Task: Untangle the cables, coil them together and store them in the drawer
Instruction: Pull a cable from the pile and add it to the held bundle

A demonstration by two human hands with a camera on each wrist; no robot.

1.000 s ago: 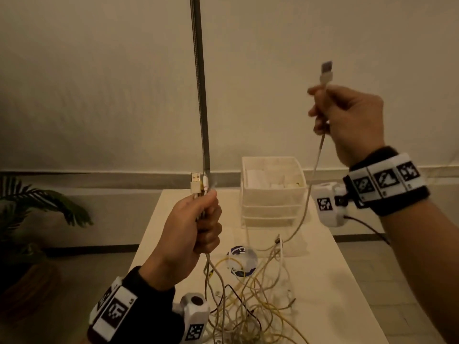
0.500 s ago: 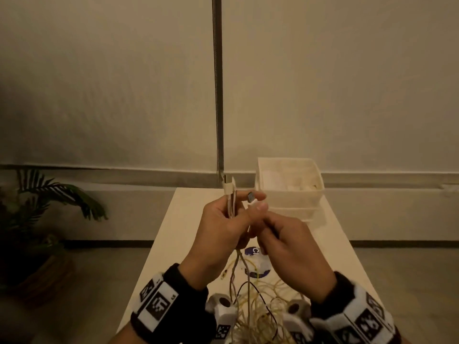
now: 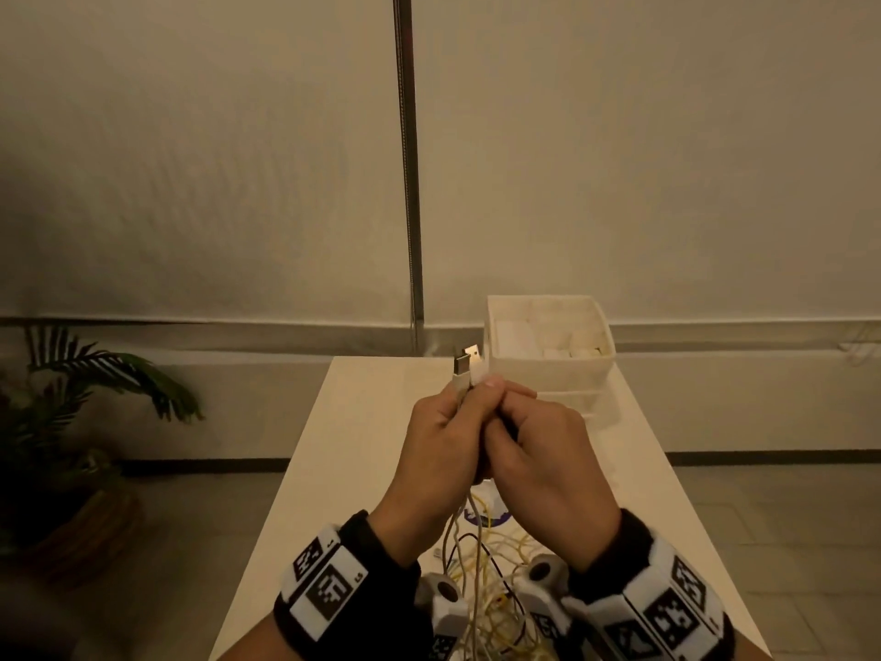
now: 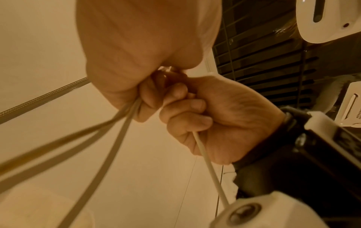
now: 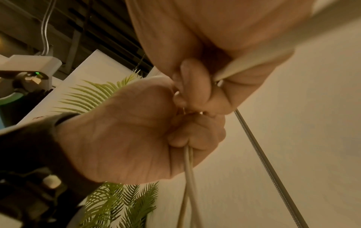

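Note:
Both hands meet above the middle of the white table (image 3: 343, 469). My left hand (image 3: 448, 422) grips pale cables just below their USB plugs (image 3: 463, 364), which stick up above the fingers. My right hand (image 3: 519, 417) presses against it, fingers curled round a white cable (image 4: 207, 162). The left hand's cables (image 5: 187, 177) hang down to a tangle of yellowish, white and black cables (image 3: 486, 589) on the table near me. Behind the hands stands a white drawer unit (image 3: 548, 364); I cannot tell whether any drawer is open.
A thin metal pole (image 3: 407, 159) rises from the table's far edge, left of the drawer unit. A potted palm (image 3: 95, 374) stands on the floor at the left. A small white-and-blue object (image 3: 486, 515) lies under the hands. Bare tabletop shows on either side of the tangle.
My right hand came down from high on the right with its cable end and closed against my left hand. The plugs now stand side by side above the joined hands.

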